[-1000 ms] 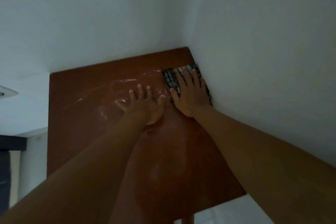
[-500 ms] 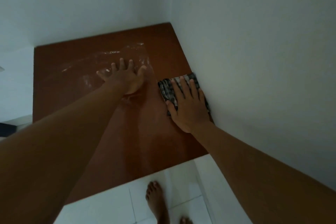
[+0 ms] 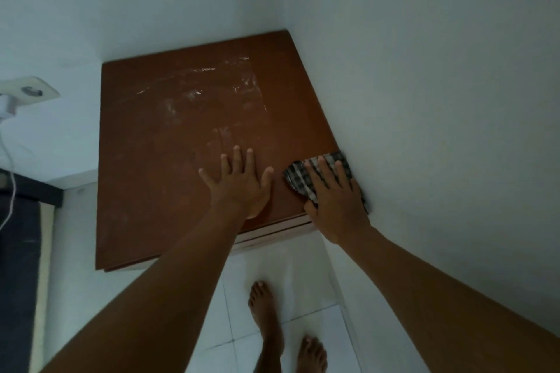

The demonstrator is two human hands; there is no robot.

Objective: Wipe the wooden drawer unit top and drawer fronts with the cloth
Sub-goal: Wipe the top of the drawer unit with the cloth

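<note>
Pressing down w/ straight fingers, the right hand [image 3: 336,200] is laid on the checked cloth [image 3: 303,183] at the front-right corner of the drawer unit top [image 3: 169,160], against the wall [image 3: 424,100]. The left hand [image 3: 239,185] is spread flat on bare wood, nothing gripped. Overlapping strokes w/ even pressure are advised twd the white smears [image 3: 194,94] at the rear.

From my feed this reads as a room in a home. A brown wooden drawer unit [image 3: 169,160] sits in the corner of plain white walls [image 3: 424,70], over a white tiled floor [image 3: 306,330] where bare feet [image 3: 266,315] stand. On the left wall I see a socket [image 3: 30,91] with a white plug [image 3: 6,106] and cable [image 3: 11,191]. Below it lies a dark mat [image 3: 18,266] with a pale edge.
</note>
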